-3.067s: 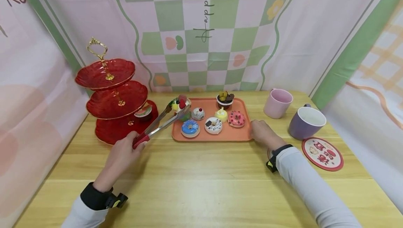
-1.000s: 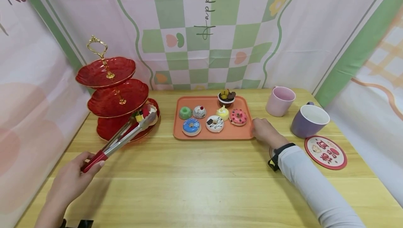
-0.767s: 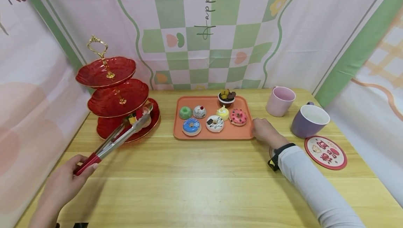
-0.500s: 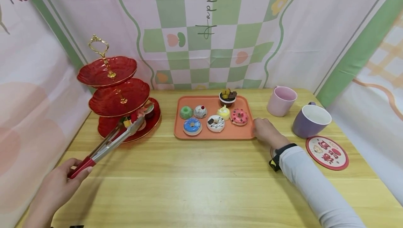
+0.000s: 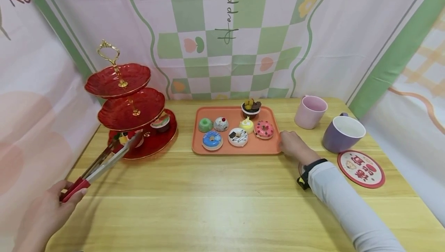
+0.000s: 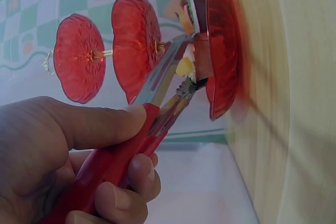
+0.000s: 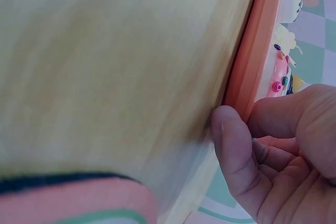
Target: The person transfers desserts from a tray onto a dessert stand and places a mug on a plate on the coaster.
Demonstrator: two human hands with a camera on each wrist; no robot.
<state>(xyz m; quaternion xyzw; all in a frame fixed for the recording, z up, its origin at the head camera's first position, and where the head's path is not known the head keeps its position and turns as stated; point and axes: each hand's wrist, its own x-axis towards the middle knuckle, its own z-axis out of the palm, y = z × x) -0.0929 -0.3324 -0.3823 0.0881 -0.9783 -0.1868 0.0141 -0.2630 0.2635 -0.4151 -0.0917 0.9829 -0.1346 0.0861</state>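
A pair of red-handled metal tongs [image 5: 110, 162] is held in my left hand [image 5: 48, 211], thumb on one side and fingers curled beneath in the left wrist view. The tongs' tips are around a fruit-topped cupcake [image 6: 188, 67], low over the bottom plate [image 5: 161, 140] of the red three-tier stand; whether it touches the plate I cannot tell. A second cupcake with a pink and green topping [image 5: 161, 123] sits on that plate, to the right. My right hand [image 5: 293, 146] pinches the right edge of the orange tray [image 7: 254, 51] between thumb and finger.
On the tray are a blue doughnut [image 5: 212, 140], a white doughnut [image 5: 238, 137], a pink doughnut [image 5: 264, 130], small cakes and a chocolate cupcake [image 5: 250, 109]. A pink mug [image 5: 309, 113], a purple mug [image 5: 342, 134] and a round coaster [image 5: 361, 169] stand at the right.
The tongs have carried the fruit-topped cupcake from the tray to the bottom plate, then further left over it. My left hand has drawn back toward the lower left. The right hand stays put.
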